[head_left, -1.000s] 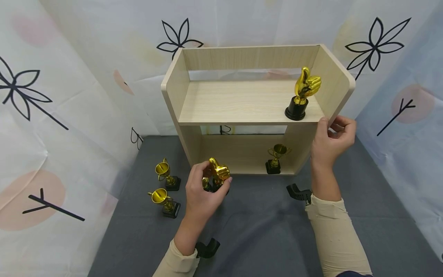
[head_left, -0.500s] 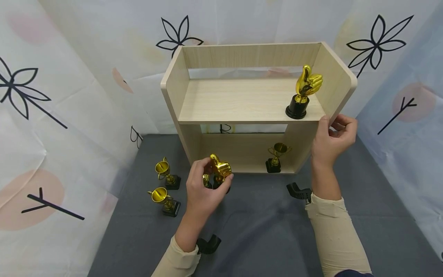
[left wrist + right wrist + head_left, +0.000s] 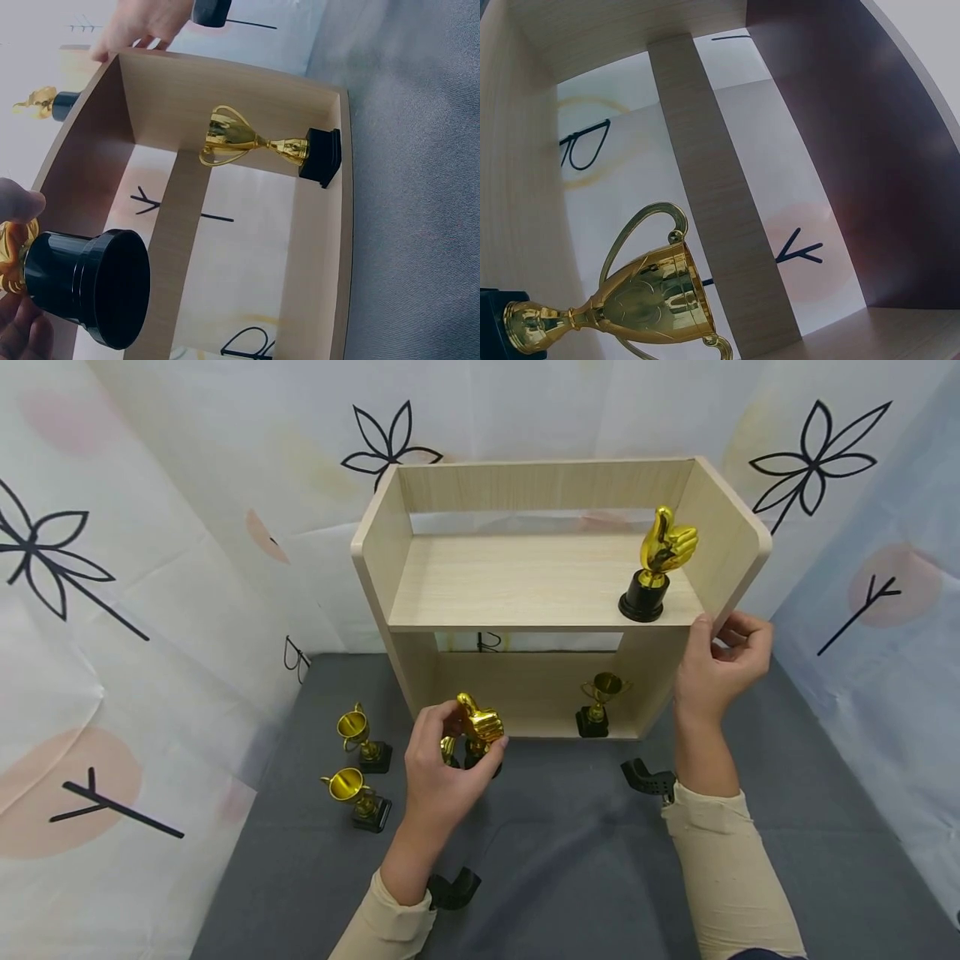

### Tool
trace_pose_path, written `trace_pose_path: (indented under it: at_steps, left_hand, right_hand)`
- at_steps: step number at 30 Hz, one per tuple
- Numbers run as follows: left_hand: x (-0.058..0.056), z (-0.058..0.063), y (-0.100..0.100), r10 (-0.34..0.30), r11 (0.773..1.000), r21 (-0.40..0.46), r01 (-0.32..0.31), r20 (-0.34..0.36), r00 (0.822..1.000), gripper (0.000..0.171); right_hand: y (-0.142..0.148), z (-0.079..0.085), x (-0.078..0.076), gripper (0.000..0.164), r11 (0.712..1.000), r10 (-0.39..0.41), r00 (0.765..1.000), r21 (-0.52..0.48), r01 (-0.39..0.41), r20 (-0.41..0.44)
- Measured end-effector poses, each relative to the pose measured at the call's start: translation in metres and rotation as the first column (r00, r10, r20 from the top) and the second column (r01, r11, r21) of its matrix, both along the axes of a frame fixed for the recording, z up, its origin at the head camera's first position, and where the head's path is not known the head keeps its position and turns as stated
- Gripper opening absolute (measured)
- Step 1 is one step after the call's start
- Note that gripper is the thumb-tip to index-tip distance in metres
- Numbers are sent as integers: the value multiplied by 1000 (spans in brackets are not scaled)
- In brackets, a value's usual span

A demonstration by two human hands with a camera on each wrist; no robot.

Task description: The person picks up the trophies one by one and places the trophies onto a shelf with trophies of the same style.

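Grey tabletop [image 3: 570,852], trophy [image 3: 483,725] (in left hand [image 3: 442,777])

Glossy metallic trophy [image 3: 483,725], wooden shelf [image 3: 517,581], matt cloth [image 3: 570,852]

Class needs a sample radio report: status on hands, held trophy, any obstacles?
Left hand: fingers gripping thumb trophy, mid-air. Right hand: gripping right side of shelf. Possible obstacle: cup, bottom right inside.

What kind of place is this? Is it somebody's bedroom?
I can't be sure, but it looks more like a little practice corner: wrinkly printed sheets behind and at both sides, a grey surface, and a wooden shelf with a gold thumbs-up trophy on its upper level.
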State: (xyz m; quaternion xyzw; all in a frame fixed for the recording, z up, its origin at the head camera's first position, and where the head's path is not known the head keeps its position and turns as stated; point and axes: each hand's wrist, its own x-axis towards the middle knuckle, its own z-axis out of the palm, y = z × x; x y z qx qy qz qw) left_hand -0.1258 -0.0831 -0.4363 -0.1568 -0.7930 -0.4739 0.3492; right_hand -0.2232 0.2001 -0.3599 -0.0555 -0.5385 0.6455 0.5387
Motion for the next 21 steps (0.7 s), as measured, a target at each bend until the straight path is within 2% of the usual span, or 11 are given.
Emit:
trace_pose_path:
  at_steps: [9, 21]
  left_hand:
    - [0, -2, 1, 1, 1000, 8, -1, 5, 1000, 61]
    - [-3, -1, 1, 6, 1000, 1, -6, -4, 1000, 60]
  right_hand:
    - [0, -2, 1, 8, 1000, 0, 1000, -7, 0, 0]
    - [0, -2, 0, 14, 1000, 9, 1000, 5, -9, -19]
